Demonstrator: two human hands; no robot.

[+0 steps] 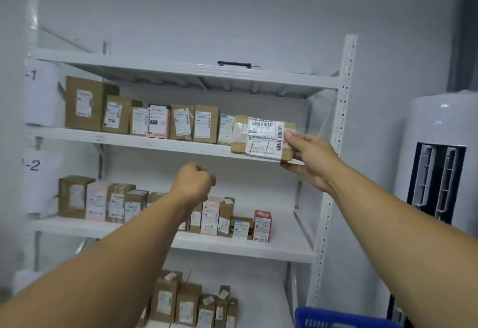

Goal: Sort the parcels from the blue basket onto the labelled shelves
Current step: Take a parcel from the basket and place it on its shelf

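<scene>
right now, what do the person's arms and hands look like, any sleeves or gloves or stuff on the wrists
Both arms are bare all the way back to the bottom edge of the head view, with no sleeves showing. The left hand and right hand wear no gloves. No watch, wristband, ring or marking is visible on either.

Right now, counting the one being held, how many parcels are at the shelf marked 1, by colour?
Brown parcels standing on the shelf: 5
Pink parcel: 1
Pale parcel: 1
Held parcel, brown, in the right hand: 1
Total: 8
</scene>
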